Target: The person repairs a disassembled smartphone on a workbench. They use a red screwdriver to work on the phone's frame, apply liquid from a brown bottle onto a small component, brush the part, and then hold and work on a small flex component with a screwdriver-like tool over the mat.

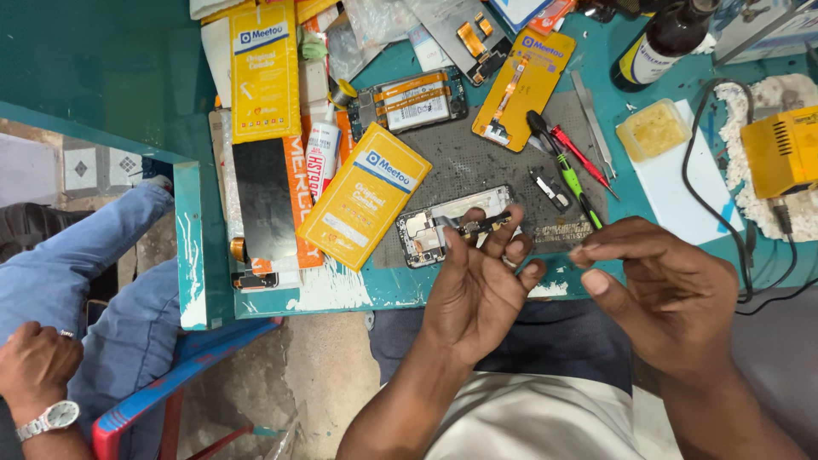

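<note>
A: Status?

B: Left hand [477,285] has a small flex part [480,225] pinched between thumb and fingertips, other fingers spread. It hangs just over the open phone [434,228], which lies on the grey mat [477,162] at the worktop's [673,183] near edge, 12 o'clock of the hand.

A: Right?

B: Right hand [660,294] at 3 o'clock of the left, thumb and forefinger closed to a tip. Looks like something thin is between them, too small to tell what.

A: Tools?

B: Green-handled driver [578,183] and red one [579,155] at 1 o'clock of the phone, tweezers [594,119] past them. Glue tube [322,149] and yellow box [364,196] at 9 to 10 o'clock. Second open phone [411,100] at 12.

A: How would you handle it?

B: My view: grip the flex by its edges, off the contacts, no kinks. Rest both wrists on the worktop edge for steadiness. Keep the phone flat on the mat. Line the part up square before pressing; never force it.

A: Anyone close?

B: Another person sits at 8 o'clock, in blue jeans [102,290], hand with a watch [34,375]. Clear of the work.
</note>
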{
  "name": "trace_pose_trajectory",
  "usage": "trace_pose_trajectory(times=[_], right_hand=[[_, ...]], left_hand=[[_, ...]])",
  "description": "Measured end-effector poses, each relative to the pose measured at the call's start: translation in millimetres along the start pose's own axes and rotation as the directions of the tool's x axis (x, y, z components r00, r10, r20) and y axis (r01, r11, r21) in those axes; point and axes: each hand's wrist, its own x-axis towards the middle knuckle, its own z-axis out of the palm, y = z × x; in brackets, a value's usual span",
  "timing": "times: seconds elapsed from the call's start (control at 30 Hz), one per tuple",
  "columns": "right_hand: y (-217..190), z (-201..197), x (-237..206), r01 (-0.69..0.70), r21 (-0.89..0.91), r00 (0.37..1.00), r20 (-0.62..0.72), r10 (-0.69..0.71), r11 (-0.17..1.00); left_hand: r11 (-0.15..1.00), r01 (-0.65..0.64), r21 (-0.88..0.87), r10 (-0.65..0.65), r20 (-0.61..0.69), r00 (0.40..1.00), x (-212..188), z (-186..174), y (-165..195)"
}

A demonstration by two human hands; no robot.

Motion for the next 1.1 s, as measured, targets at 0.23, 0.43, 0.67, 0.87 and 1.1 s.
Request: trace_pose_trajectory(times=[0.23, 0.43, 0.67, 0.87, 1.1], right_hand=[[25.7, -22.4, 36.1, 0.152, -0.388, 0.960, -0.163, -0.229, 0.909], [73.5, -82.2, 124.9, 0.215, -0.906, 0.828, -0.029, -0.560, 0.365], [79.0, -79.6, 164.8, -0.121, -0.809, 0.939, -0.281, -0.198, 0.575], [0.2, -37.8, 110.1, 0.372, -0.877, 0.784, 0.120, -0.610, 0.306], [-70.6, -8.1, 40.1, 0.584, -0.812, 0.637, 0.449, -0.627, 0.012]], left_hand=[[0.945, -0.128, 0.301, 0.134, 0.001, 0.991, 2.6, 6.7, 6.1], [0.392, -0.445, 0.805, 0.448, 0.255, 0.857, -9.1, 15.2, 11.4], [-0.153, -0.589, 0.793, 0.470, 0.583, 0.663, -36.8, 42.1, 7.8], [-0.290, -0.568, 0.770, 0.465, 0.632, 0.620, -44.7, 63.9, 16.1], [-0.268, -0.602, 0.752, 0.455, 0.649, 0.609, -62.5, 70.0, 13.8]])
